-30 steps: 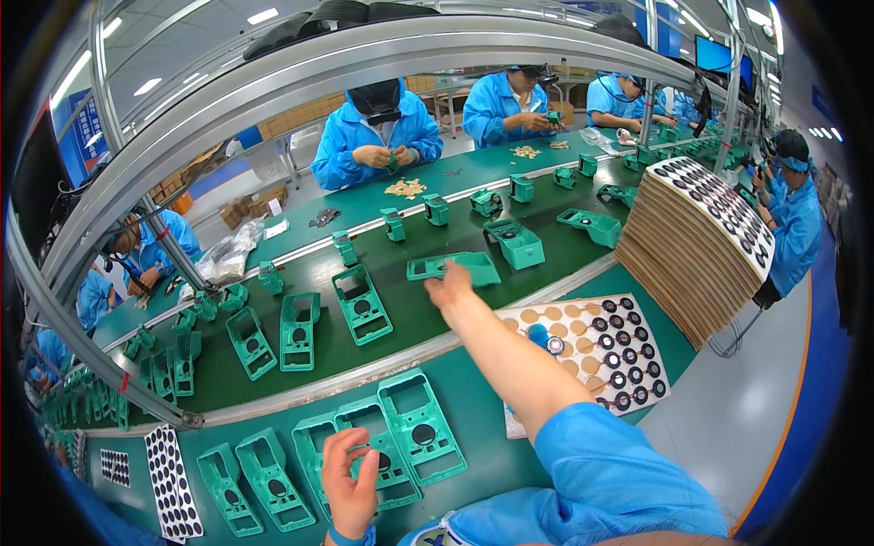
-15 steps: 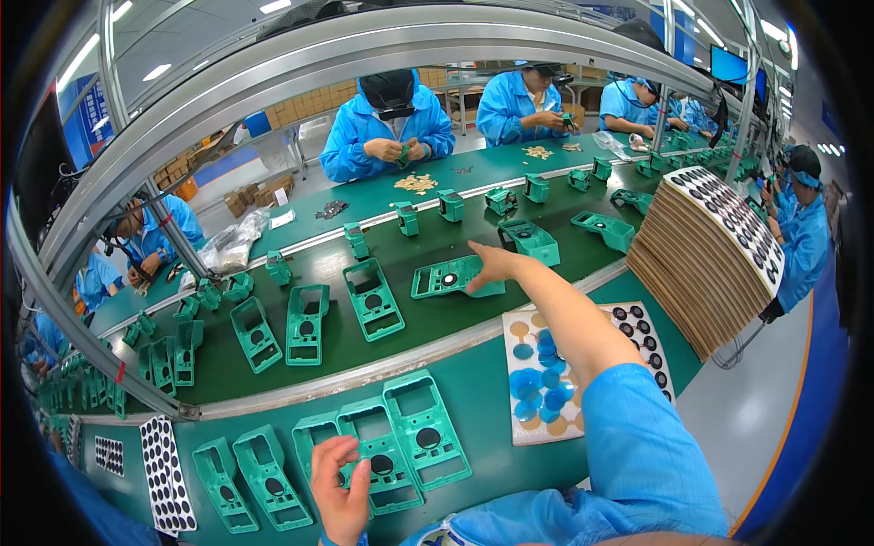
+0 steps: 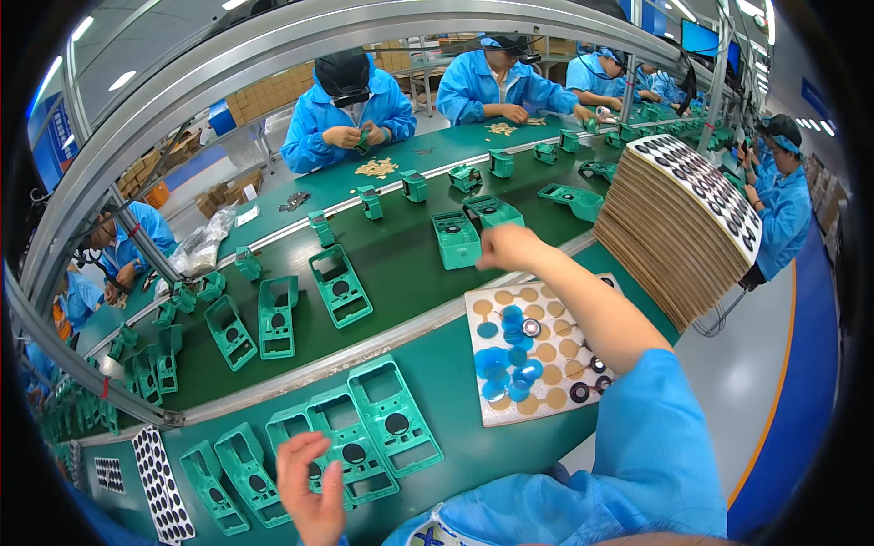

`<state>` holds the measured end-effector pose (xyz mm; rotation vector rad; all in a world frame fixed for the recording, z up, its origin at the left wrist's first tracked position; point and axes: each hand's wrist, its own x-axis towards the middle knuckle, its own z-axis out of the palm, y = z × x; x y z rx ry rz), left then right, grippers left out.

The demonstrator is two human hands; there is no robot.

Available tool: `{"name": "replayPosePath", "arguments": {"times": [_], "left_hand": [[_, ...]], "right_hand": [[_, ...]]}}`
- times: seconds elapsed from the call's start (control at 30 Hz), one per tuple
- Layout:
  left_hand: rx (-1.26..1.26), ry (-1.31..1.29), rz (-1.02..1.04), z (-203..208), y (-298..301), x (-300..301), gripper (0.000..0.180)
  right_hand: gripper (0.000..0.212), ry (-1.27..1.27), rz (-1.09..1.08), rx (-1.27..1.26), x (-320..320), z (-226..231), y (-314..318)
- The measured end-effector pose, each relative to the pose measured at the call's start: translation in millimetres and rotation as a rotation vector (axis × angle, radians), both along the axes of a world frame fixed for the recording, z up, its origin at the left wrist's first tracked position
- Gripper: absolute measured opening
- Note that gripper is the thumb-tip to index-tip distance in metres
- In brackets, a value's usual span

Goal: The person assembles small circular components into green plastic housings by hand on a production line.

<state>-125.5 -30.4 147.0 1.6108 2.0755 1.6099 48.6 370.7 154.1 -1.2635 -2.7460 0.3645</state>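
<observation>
My right hand (image 3: pixel 508 247) reaches over the conveyor, its fingers curled in against the right edge of a green plastic housing (image 3: pixel 455 238). That housing lies with its long side pointing toward me and has a dark round part in it. Just behind it is a second green housing (image 3: pixel 494 211). My left hand (image 3: pixel 312 487) hovers over the near bench, holding nothing, thumb and fingers apart and loosely bent. Beneath and beside it lies a row of green housings (image 3: pixel 397 424) with black discs, partly covered by the hand.
Right of the row is a backing sheet (image 3: pixel 546 352) with blue film discs (image 3: pixel 493 362) and a few black rings. A tall cardboard stack (image 3: pixel 651 241) rises at right. Sheets of black dots (image 3: pixel 164 482) lie at left. A metal rail (image 3: pixel 364 375) edges the conveyor; co-workers (image 3: pixel 350 114) sit opposite.
The housing at my right hand has turned from lying sideways to pointing toward me. My right fingers have gone from spread to curled. The whole view has shifted, so things appear further left.
</observation>
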Motion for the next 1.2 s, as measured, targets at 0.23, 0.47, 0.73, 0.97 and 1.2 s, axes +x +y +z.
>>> {"name": "replayPosePath", "arguments": {"times": [0.23,0.47,0.73,0.97,1.2], "left_hand": [[0.229,-0.189,-0.127,61.6,40.2,15.7,0.021],[0.120,-0.258,-0.365,55.8,110.2,45.9,0.016],[-0.175,-0.228,-0.453,-6.6,162.3,77.2,0.019],[-0.204,-0.131,-0.438,-47.5,205.7,100.1,0.029],[-0.214,0.167,-0.246,-63.5,223.4,77.1,0.019]], "right_hand": [[0.047,-0.388,-0.071,-0.053,56.3,-42.7,-54.5],[0.022,-0.328,-0.080,-0.086,47.9,-49.8,-55.1],[0.019,-0.055,-0.062,-0.038,62.9,-28.6,-53.1],[0.015,0.332,-0.066,-0.214,87.5,-5.9,-67.0],[0.021,0.086,0.213,-0.411,88.2,-24.8,-70.1]]}}
